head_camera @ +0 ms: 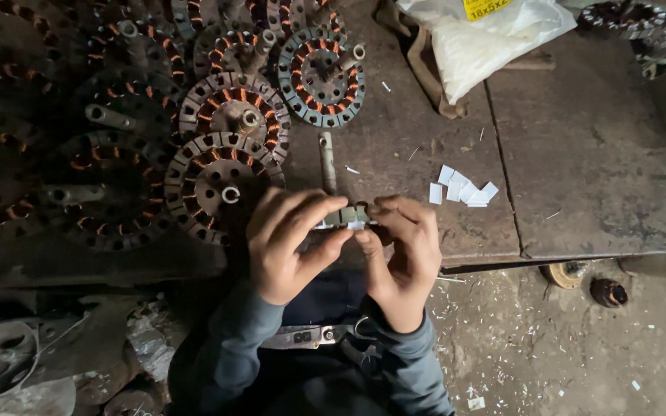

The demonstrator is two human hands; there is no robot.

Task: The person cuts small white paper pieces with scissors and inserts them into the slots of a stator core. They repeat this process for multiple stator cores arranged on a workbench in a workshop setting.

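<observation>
dark sleeves nearest the lens, both hands raised over the bench edge. far left: heap of wound stators [225,181], copper coils already in their slots. left hand [290,246] pinching a small grey slotted piece [348,216], white slip tucked at its lower edge. right hand [402,250] closed on the same piece from the other end. further right: small pile of white paper slips [462,191], apparently unused, loose on the worn bench [595,169].

Workshop: wound motor stators [225,158], grimy workbench [595,177]
</observation>
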